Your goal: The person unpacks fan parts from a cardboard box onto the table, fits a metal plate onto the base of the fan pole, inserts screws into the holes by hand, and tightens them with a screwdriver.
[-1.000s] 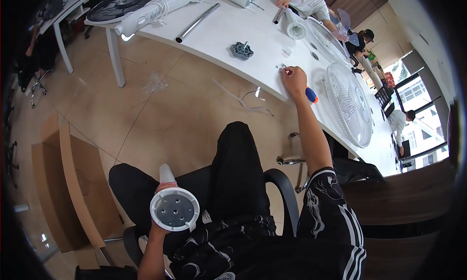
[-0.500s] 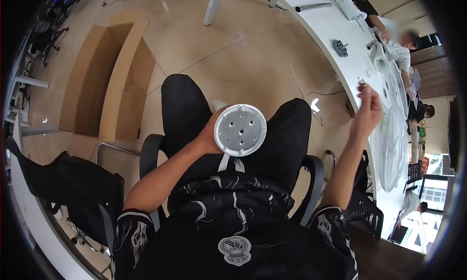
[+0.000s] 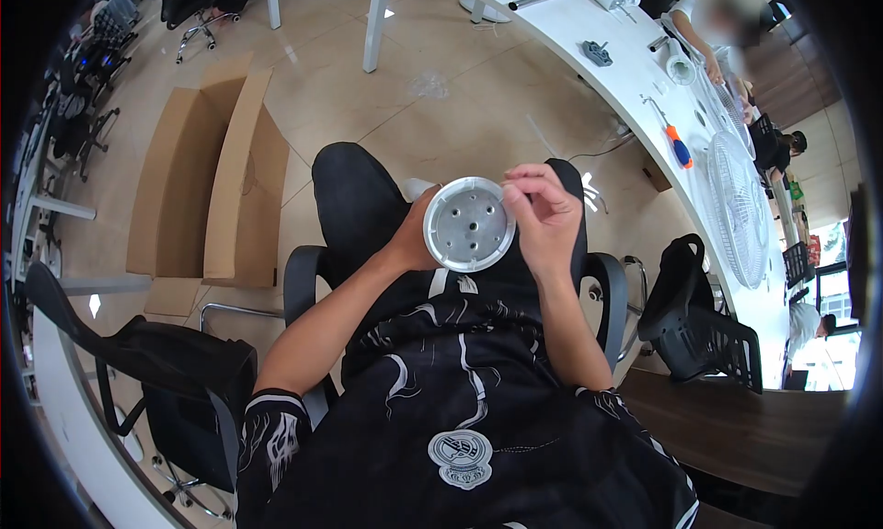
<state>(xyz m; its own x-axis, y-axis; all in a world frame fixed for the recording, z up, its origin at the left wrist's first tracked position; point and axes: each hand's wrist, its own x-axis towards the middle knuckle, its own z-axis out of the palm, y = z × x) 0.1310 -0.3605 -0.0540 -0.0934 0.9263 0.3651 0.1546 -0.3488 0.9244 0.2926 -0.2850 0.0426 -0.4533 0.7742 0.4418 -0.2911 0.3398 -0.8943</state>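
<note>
A white round cylinder (image 3: 470, 224) with a grey metal end face, pierced by several holes, is held above my lap with that face turned up toward me. Around its left side wraps my left hand (image 3: 416, 233), closed on it; some of the fingers are hidden behind it. My right hand (image 3: 549, 218) is at the cylinder's right rim, thumb and index finger pinched together. Whatever is between those fingertips, if anything, is too small to make out.
On the white table (image 3: 635, 115) to the right lie a screwdriver (image 3: 679, 147) with an orange and blue handle, a fan grille (image 3: 736, 207) and a dark grey part (image 3: 596, 52). An open cardboard box (image 3: 241, 179) stands on the floor at left. Across the table sits another person (image 3: 694, 32).
My right hand has come from the table's edge to the cylinder's rim. The view has shifted, showing the screwdriver more plainly. My left hand still holds the cylinder.
</note>
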